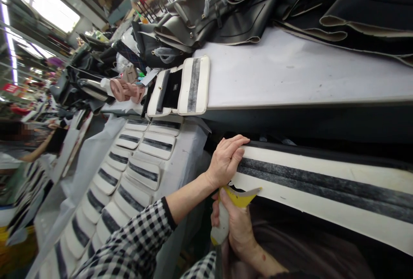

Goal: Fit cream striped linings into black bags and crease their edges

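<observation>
Striped panel, yellow-grey tool.
Your right hand grips tool, fingers curled; your left hand rests on panel, fingers outstretched. Case label: unreadable. Gap before table.

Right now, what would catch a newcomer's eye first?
Probably the yellow-and-grey tool in the right hand, at the left end of the long striped panel that the left hand touches. Next come the white, dark-striped pieces in rows at the picture's left, and the pink fan beyond them.
</observation>
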A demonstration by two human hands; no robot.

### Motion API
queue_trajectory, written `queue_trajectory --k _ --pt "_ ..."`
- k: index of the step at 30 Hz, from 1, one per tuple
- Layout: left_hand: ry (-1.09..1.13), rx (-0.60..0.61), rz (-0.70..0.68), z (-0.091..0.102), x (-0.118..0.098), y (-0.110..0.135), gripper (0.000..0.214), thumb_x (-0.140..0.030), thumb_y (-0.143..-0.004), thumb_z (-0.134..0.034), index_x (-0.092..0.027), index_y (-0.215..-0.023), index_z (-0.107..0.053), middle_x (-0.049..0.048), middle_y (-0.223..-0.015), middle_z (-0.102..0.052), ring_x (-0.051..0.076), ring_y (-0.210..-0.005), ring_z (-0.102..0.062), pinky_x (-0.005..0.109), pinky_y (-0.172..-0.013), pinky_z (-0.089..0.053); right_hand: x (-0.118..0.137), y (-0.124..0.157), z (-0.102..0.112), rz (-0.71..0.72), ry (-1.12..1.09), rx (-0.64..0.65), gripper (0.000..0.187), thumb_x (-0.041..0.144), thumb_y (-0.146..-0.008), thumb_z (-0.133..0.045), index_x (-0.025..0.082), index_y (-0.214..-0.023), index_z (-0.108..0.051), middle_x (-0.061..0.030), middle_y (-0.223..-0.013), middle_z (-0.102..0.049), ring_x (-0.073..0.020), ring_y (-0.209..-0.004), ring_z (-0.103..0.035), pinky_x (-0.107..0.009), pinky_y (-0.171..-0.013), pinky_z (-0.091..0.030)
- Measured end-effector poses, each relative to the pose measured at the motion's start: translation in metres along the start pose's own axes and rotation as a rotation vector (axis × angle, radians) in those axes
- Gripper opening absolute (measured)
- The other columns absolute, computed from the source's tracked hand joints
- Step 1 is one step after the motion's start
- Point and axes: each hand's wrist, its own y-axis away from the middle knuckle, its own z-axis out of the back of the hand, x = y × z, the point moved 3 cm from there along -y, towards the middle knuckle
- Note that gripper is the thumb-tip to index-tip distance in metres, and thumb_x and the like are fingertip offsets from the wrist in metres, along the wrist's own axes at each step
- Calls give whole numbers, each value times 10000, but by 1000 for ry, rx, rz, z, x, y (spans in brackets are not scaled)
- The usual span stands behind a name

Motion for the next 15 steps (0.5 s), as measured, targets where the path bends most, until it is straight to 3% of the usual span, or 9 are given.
queue_trajectory --k 8,15 --pt "56 -16 -18 1 0 0 338 -301 -1012 -375 -208 -1258 -587 78 -1319 -611 218 -1265 -523 398 -1093 -389 -2 -2 5 61 11 45 451 596 -743 -721 156 -734 -623 22 -439 -520 -113 -325 -448 -218 -356 -340" --pt "20 -65 -1 -2 -3 0 315 -304 -1009 -391 -217 -1224 -604 69 -1293 -624 209 -1240 -541 407 -1104 -376 -14 -5 4 129 -38 8 383 546 -788 -705 180 -757 -597 30 -473 -542 -118 -362 -468 -236 -392 -392"
